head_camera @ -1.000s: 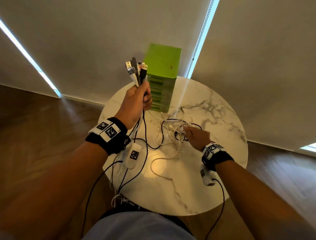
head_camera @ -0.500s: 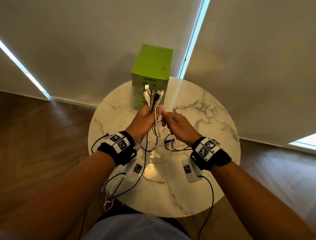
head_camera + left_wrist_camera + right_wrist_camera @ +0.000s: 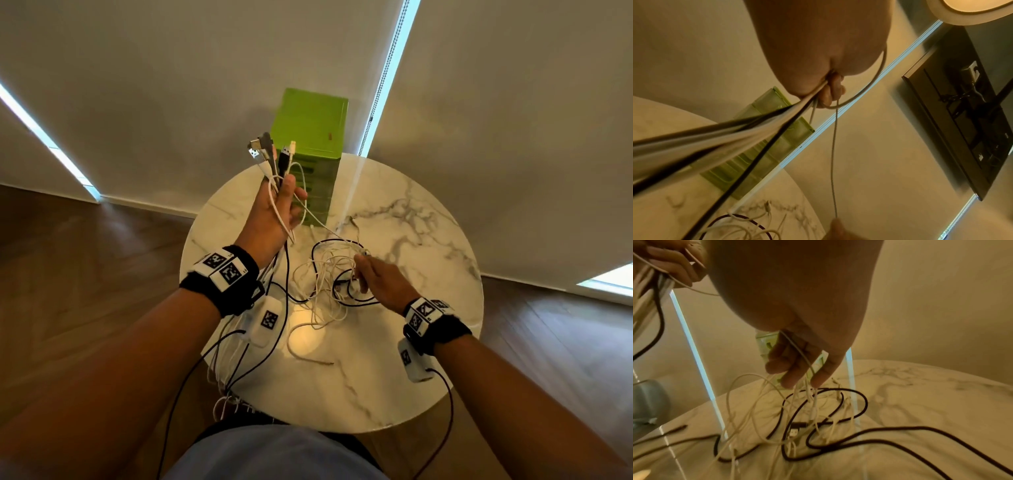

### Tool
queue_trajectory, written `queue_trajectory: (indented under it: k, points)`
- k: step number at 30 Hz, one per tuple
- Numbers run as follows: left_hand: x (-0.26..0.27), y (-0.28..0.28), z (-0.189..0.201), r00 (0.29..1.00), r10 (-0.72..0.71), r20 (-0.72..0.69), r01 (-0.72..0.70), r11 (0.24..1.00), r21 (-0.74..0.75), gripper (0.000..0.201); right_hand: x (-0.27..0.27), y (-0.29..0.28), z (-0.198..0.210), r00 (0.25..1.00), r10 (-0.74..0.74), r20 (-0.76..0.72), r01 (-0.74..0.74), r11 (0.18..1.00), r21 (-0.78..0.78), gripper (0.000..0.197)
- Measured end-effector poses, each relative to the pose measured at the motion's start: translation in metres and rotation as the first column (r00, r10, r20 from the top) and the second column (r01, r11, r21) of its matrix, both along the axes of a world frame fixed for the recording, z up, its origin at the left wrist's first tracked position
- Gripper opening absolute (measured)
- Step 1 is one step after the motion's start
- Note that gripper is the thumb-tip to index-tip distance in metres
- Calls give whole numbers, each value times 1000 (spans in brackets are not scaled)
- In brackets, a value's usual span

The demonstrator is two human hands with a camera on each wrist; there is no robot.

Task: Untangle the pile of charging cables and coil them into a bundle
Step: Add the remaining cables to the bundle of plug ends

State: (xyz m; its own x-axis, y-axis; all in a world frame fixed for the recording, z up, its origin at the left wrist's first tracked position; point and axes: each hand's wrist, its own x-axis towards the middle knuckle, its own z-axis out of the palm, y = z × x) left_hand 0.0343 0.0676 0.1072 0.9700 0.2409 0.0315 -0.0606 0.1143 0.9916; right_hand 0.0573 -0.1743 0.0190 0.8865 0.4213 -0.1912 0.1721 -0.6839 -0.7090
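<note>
My left hand (image 3: 289,202) is raised above the far left of the marble table (image 3: 411,342) and grips a bundle of cable ends (image 3: 270,154), white and black plugs sticking up past the fingers. In the left wrist view the held cables (image 3: 756,133) stream out of the fist (image 3: 828,92). My right hand (image 3: 359,277) is low in the tangled pile (image 3: 322,274) of white and black cables at mid-table. Its fingers (image 3: 795,366) pinch a thin white cable (image 3: 803,356) that runs up to the left hand.
A green drawer box (image 3: 310,126) stands at the table's far edge, just behind the left hand. Held cables hang over the near left rim (image 3: 226,377). One loose white cable end (image 3: 308,356) lies near the front. Wooden floor surrounds the small round table.
Half a second ago both hands met near the green box. Now the left hand has lifted with the bundle, and the right hand has dropped back into the pile.
</note>
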Motion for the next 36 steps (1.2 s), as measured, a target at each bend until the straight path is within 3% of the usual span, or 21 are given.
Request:
queue_trajectory:
  k: [3,8,14,19,21,23,25,30,34,36]
  points:
    - [-1,-10,3,999,-47,1,47,999,-5,18,5,5,29,999,-42,31,39,994,99,54]
    - [-4,-46,-6,977,-196,-79,196,981,-5,18,3,1,59,997,17,-81,-15,1000,27,54]
    - [-8,-100,-1,892,-444,-81,440,896,-68,24,-34,-82,23,978,-196,-71,193,980,-46,39]
    - [-17,-149,-1,828,-555,-73,554,832,-33,25,-89,-156,-19,930,-313,-194,295,949,-115,28]
    - [-22,-171,-8,792,-602,-98,604,797,-15,25,-110,-171,-29,920,-380,-99,362,919,-157,27]
    - [-31,-191,-16,755,-646,-113,650,760,-3,26,-123,-171,-29,886,-455,89,463,858,-225,24]
    - [-44,-213,-19,705,-697,-129,703,711,-1,36,-133,-168,-23,852,-495,172,522,831,-194,21]
    - [-61,-244,-17,630,-767,-122,775,630,45,37,-156,-171,-15,894,-418,162,426,904,-17,13]
    - [-53,-250,-26,622,-773,-124,782,605,149,12,-179,-191,-4,860,-496,119,500,866,-8,32]
    - [-47,-249,-31,596,-794,-120,801,579,152,12,-186,-205,3,823,-561,94,563,827,4,42]
